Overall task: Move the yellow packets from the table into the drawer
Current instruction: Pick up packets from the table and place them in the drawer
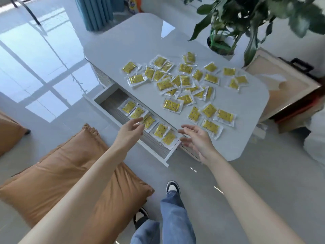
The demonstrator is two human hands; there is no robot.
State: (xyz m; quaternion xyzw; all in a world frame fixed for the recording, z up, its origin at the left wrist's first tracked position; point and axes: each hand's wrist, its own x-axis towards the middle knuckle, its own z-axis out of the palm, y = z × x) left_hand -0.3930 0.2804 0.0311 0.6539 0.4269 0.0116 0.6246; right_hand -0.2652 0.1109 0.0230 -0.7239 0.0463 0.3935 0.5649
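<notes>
Several yellow packets (184, 81) in clear wrappers lie scattered over the white table (140, 41). The drawer (109, 101) under the table's near edge stands pulled out, with several packets (161, 130) in a row inside it. My left hand (131, 131) hovers over the drawer's front, fingers spread, its fingertips at the edge of one slightly tilted packet (149, 122). My right hand (195, 140) is open with nothing in it, at the drawer's right end and just below a packet (211, 127) on the table's near edge.
Orange-brown cushions (73, 173) lie on the floor to the left of my legs. A potted plant (221, 44) stands at the table's far right edge. A flat cardboard box (281, 85) sits to the right of the table, and a blue curtain (95, 13) hangs behind it.
</notes>
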